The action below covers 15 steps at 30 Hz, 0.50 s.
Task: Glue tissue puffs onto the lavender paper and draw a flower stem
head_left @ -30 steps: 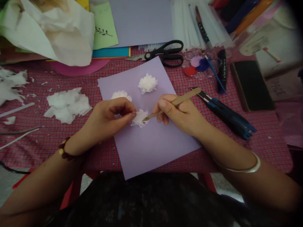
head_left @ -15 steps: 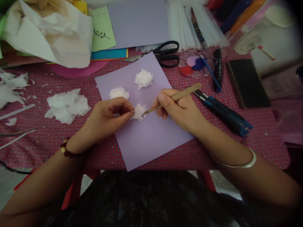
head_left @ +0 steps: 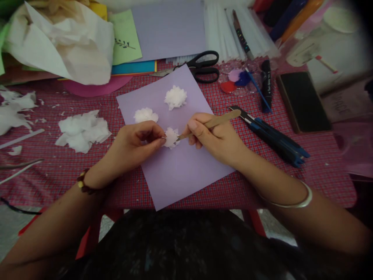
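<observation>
On a sheet of lavender paper point(head_left: 186, 179) lie three ruffled white paper flowers: one at the top point(head_left: 175, 97), one at the left point(head_left: 145, 115), and the lowest flower point(head_left: 171, 138) between my hands. My left hand point(head_left: 140, 142) is pinched at that lowest flower's left edge, with a tiny pale bit showing at the fingertips; whether it is a petal is unclear. In my right hand point(head_left: 214, 136) is a wooden craft stick point(head_left: 224, 118), gripped like a pen. Its narrow tip reaches the right edge of the same flower.
Right of the sheet lie a blue utility knife point(head_left: 271, 138), a black marker point(head_left: 266, 85), a thin paintbrush point(head_left: 258, 89) and a dark phone-like slab point(head_left: 303, 102). Black-handled scissors point(head_left: 204, 74) rest behind the sheet. White tissue pieces point(head_left: 84, 130) lie to the left on the checked cloth point(head_left: 125, 194).
The craft stick has swung slightly in my right hand, its back end now lower and farther left. My left hand stays pinched at the flower almost unmoved.
</observation>
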{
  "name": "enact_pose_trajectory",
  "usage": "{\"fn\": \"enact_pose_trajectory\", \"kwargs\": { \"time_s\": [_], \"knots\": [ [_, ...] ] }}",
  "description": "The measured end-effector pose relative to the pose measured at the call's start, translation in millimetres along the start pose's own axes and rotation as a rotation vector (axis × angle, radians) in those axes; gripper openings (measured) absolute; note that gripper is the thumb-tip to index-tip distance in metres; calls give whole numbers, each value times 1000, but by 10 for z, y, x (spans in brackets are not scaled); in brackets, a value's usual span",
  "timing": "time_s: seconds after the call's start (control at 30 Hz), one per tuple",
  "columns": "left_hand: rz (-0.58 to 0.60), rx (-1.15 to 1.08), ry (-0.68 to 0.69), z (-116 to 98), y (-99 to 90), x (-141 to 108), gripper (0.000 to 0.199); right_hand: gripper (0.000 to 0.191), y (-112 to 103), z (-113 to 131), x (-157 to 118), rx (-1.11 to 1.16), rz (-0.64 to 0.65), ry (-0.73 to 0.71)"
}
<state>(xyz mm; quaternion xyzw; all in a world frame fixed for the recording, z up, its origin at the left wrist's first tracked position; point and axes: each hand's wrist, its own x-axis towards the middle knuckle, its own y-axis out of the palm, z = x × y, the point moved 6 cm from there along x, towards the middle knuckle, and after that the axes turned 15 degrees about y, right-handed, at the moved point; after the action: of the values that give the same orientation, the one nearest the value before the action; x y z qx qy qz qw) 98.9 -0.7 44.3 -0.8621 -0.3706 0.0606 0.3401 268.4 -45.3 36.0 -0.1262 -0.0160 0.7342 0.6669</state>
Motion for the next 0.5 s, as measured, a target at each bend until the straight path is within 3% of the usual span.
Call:
{"fn": "enact_pose_trajectory", "kwargs": {
  "time_s": [0.17,0.5],
  "knots": [
    [0,1,16,17,9,-7,10,32,-14,10,-17,-17,-31,-23],
    [-7,-18,40,29,50,-10,9,28,89,36,-35,-110,71,-58]
  ]
}}
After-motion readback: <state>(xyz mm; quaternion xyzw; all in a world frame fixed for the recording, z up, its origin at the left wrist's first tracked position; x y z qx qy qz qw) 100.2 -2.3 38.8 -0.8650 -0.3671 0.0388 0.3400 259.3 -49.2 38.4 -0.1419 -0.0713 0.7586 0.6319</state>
